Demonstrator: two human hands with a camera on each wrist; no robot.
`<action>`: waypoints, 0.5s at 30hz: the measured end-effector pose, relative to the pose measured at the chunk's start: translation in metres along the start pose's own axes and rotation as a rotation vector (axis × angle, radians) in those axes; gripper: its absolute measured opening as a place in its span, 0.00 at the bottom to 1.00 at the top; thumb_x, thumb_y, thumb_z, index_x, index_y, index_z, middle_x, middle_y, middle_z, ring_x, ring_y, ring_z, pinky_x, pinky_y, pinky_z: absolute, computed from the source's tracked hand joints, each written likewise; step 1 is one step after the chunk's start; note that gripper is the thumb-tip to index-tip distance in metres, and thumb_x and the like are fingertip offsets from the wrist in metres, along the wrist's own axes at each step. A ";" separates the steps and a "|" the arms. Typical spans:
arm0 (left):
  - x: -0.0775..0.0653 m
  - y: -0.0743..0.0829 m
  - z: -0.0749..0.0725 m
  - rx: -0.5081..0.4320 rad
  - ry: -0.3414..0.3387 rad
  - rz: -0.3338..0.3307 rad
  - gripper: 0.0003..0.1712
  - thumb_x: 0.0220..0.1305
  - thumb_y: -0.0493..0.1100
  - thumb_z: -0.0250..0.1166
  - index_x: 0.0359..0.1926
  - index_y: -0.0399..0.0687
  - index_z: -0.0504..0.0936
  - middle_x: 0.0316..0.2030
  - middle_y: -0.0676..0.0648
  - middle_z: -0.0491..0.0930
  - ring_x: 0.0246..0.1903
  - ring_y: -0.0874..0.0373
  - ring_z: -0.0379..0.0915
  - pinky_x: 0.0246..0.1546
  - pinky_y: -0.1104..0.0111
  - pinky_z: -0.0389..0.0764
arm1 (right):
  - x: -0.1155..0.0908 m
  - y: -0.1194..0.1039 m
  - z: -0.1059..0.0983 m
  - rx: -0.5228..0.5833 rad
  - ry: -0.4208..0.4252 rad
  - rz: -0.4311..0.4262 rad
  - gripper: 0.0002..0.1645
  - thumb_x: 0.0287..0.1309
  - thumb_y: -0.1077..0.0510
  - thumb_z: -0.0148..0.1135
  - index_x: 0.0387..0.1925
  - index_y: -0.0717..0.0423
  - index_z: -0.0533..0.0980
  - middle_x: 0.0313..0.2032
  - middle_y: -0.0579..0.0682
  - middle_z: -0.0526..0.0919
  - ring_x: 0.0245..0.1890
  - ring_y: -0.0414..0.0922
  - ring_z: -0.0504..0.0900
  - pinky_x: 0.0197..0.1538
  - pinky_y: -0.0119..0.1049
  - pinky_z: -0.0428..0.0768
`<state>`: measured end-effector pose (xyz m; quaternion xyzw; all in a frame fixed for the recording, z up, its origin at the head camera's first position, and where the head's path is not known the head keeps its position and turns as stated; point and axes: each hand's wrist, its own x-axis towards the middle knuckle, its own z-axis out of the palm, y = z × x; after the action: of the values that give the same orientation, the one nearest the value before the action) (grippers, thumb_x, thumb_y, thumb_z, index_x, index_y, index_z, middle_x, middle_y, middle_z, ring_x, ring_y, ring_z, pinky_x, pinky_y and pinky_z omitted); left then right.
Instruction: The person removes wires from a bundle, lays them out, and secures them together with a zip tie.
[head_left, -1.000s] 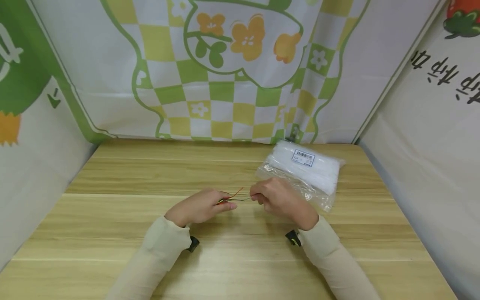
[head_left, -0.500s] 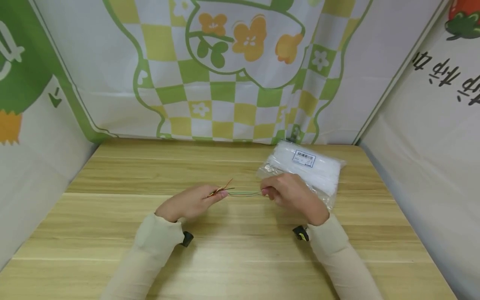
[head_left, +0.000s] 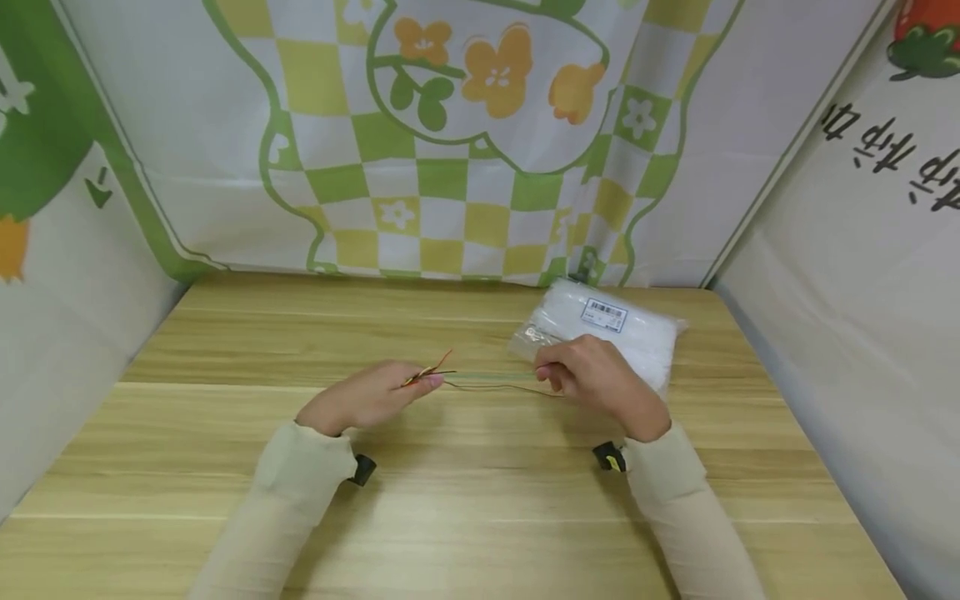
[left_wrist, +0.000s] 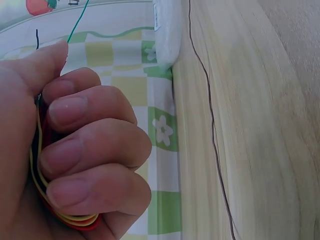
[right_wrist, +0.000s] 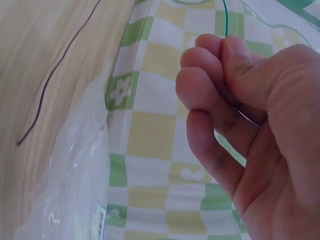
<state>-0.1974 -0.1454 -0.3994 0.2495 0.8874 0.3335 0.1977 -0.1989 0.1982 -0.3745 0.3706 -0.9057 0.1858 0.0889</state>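
Note:
My left hand (head_left: 363,398) grips a folded bundle of thin wires (left_wrist: 75,219), yellow, red and black, with the fingers curled round it. Short red and black ends stick out past the thumb. A green wire (left_wrist: 78,21) runs fairly straight from this hand to my right hand (head_left: 603,385), whose thumb and fingertips pinch it (right_wrist: 227,22). Below it a brown wire (left_wrist: 212,117) reaches from the left hand toward the right. Its free end (right_wrist: 21,142) shows apart from the right fingers in the right wrist view. Both hands are above the wooden table (head_left: 480,500).
Behind the right hand lies a clear plastic bag (head_left: 637,333) with white contents and a barcode label. A checked green and yellow cloth (head_left: 442,183) hangs along the table's back edge. Light cloth walls stand at both sides.
Both hands have moved apart, the left leftward and the right rightward, drawing out a longer stretch of green wire between them. The brown wire now hangs loose below the right hand.

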 end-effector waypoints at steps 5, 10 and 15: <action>-0.001 -0.001 -0.002 -0.001 0.004 -0.017 0.29 0.83 0.64 0.48 0.25 0.54 0.63 0.20 0.57 0.52 0.22 0.61 0.45 0.26 0.68 0.56 | -0.002 0.007 -0.002 0.020 -0.010 0.045 0.16 0.72 0.63 0.64 0.27 0.44 0.80 0.19 0.34 0.74 0.20 0.31 0.69 0.29 0.30 0.71; -0.002 -0.001 -0.004 -0.006 -0.004 -0.008 0.29 0.83 0.63 0.48 0.26 0.53 0.64 0.20 0.56 0.54 0.22 0.60 0.46 0.26 0.68 0.56 | -0.003 0.011 -0.002 0.021 -0.017 0.059 0.16 0.72 0.61 0.65 0.26 0.43 0.79 0.19 0.34 0.74 0.21 0.32 0.71 0.32 0.32 0.74; -0.002 -0.003 -0.005 0.003 0.004 0.002 0.27 0.84 0.62 0.48 0.28 0.52 0.65 0.22 0.55 0.56 0.24 0.60 0.50 0.29 0.68 0.58 | -0.005 0.015 -0.002 0.016 -0.029 0.074 0.16 0.71 0.59 0.67 0.25 0.43 0.78 0.18 0.35 0.74 0.22 0.32 0.71 0.33 0.34 0.74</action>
<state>-0.1992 -0.1511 -0.3974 0.2500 0.8881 0.3328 0.1951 -0.2061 0.2120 -0.3785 0.3404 -0.9184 0.1906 0.0657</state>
